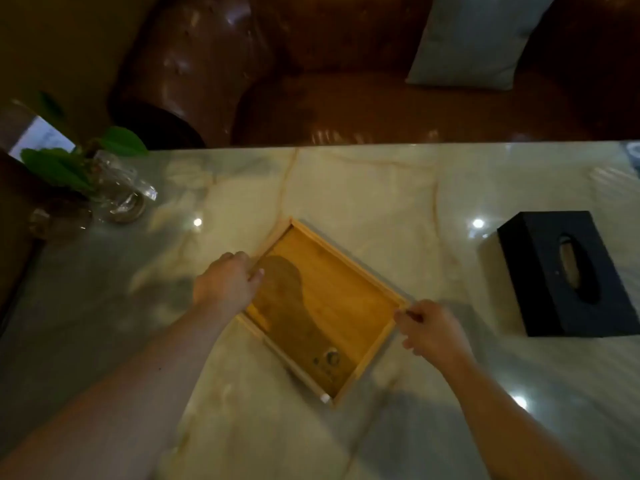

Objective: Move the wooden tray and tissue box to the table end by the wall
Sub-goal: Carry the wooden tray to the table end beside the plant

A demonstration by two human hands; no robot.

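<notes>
Both of my hands grip the wooden tray (pixel 325 306), which sits turned at an angle on the middle of the marble table (pixel 381 188). My left hand (pixel 225 285) clasps its left rim, thumb hooked inside; my right hand (pixel 433 330) pinches its right corner. Toward the table's right edge, well apart from the tray, lies the black tissue box (pixel 568 271). At the far left corner stands a glass vase (pixel 117 188) with green leaves. Beyond the far edge is a brown sofa (pixel 311 81) with a grey cushion (pixel 474 39).
</notes>
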